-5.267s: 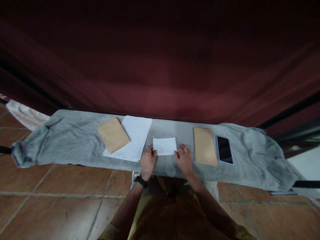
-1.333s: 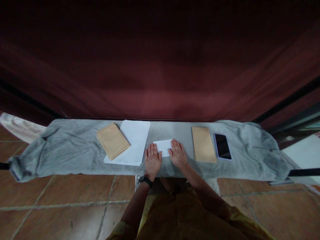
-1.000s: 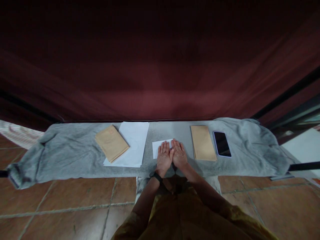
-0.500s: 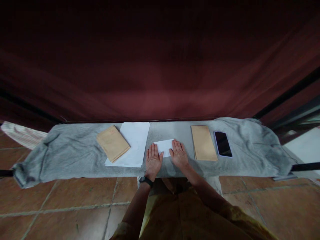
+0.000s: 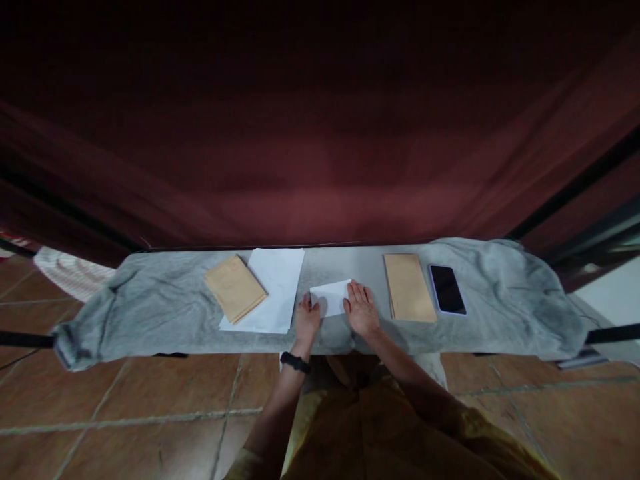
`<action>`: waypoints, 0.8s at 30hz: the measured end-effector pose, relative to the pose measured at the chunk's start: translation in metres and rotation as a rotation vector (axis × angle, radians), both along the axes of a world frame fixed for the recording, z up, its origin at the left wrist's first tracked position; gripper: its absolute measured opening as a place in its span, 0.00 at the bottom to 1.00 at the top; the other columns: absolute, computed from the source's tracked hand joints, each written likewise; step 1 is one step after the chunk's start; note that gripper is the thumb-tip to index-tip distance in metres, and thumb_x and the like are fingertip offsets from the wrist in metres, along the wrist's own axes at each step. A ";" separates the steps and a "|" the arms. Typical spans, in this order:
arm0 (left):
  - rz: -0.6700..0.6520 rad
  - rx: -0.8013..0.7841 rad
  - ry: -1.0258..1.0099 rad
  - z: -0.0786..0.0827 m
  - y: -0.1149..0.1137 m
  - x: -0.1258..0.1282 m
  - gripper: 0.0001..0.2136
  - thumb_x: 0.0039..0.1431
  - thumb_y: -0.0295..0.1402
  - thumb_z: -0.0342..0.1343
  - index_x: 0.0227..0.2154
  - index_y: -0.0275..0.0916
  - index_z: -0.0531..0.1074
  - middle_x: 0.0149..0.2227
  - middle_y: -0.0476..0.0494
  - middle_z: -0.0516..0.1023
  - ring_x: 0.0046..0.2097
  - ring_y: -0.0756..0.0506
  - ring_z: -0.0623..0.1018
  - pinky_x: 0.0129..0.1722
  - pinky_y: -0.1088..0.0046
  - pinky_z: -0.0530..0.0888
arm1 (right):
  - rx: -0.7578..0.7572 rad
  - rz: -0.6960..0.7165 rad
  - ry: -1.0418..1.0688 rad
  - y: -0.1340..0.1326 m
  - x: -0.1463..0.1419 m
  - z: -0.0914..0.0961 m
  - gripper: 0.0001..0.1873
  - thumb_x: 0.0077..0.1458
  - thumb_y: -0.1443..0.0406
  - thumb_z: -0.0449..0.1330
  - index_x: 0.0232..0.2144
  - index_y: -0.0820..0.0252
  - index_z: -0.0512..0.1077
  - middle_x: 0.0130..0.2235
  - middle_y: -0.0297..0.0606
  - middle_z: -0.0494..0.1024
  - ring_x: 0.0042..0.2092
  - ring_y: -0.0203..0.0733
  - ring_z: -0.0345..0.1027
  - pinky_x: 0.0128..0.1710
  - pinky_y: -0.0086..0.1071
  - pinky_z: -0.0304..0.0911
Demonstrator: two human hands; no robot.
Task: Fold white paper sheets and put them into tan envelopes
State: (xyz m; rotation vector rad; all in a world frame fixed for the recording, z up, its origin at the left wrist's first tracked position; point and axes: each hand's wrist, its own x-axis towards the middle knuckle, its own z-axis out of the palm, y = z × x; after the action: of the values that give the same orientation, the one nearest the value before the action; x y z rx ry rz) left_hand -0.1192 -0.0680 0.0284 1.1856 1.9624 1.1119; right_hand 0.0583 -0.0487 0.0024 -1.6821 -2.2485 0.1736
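A folded piece of white paper [image 5: 329, 297] lies on the grey cloth in front of me. My left hand [image 5: 307, 321] is at its left edge, with curled fingers and the thumb closed on that edge. Flat over the paper's right end rests my right hand [image 5: 362, 309], fingers stretched out. Left of my hands are white paper sheets [image 5: 280, 287], partly covered by a stack of brown envelopes [image 5: 235, 287]. Another brown envelope stack [image 5: 409, 288] lies to the right of my right hand.
A phone [image 5: 447, 289] with a dark screen lies beyond the right envelope stack. Grey cloth [image 5: 510, 300] covers the narrow bench and bunches at both ends. Behind it rises a dark red curtain [image 5: 320, 167]. Below is a tiled floor [image 5: 175, 393].
My left hand has gone from lying flat to curled fingers at the paper's left edge. The right hand stays flat. The view has shifted slightly.
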 end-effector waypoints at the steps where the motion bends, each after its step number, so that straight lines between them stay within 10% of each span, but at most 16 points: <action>1: 0.026 -0.001 -0.063 0.003 0.004 0.000 0.11 0.53 0.31 0.59 0.39 0.36 0.75 0.33 0.41 0.82 0.37 0.42 0.81 0.40 0.64 0.77 | -0.002 0.001 0.007 0.000 0.000 0.001 0.29 0.71 0.62 0.44 0.68 0.71 0.58 0.70 0.49 0.58 0.70 0.51 0.52 0.70 0.48 0.42; 13: 0.102 0.144 -0.507 0.054 -0.005 0.022 0.13 0.45 0.36 0.63 0.35 0.37 0.77 0.23 0.54 0.73 0.25 0.51 0.71 0.28 0.75 0.69 | -0.016 0.324 0.462 -0.027 -0.010 0.033 0.33 0.64 0.59 0.55 0.69 0.62 0.57 0.70 0.47 0.57 0.71 0.48 0.51 0.70 0.48 0.49; 19: 0.126 0.215 -0.620 0.067 -0.013 0.039 0.19 0.56 0.42 0.64 0.49 0.42 0.75 0.51 0.40 0.78 0.50 0.45 0.77 0.41 0.74 0.74 | -0.263 -0.086 1.430 -0.002 -0.016 0.072 0.25 0.61 0.50 0.57 0.50 0.61 0.76 0.50 0.44 0.82 0.52 0.50 0.75 0.54 0.42 0.70; 24: 0.205 0.038 -0.889 0.041 -0.022 0.047 0.27 0.48 0.38 0.70 0.51 0.41 0.70 0.43 0.41 0.81 0.41 0.44 0.81 0.37 0.70 0.76 | -0.395 -0.178 1.766 0.000 -0.014 0.070 0.26 0.53 0.46 0.63 0.43 0.61 0.74 0.42 0.43 0.83 0.44 0.47 0.77 0.43 0.37 0.74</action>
State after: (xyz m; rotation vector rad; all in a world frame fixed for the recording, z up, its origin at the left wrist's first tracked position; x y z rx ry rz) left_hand -0.0720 -0.0903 0.0697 0.3656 1.3657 1.4522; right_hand 0.0447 -0.0486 0.0722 -0.9345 -0.7007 1.4138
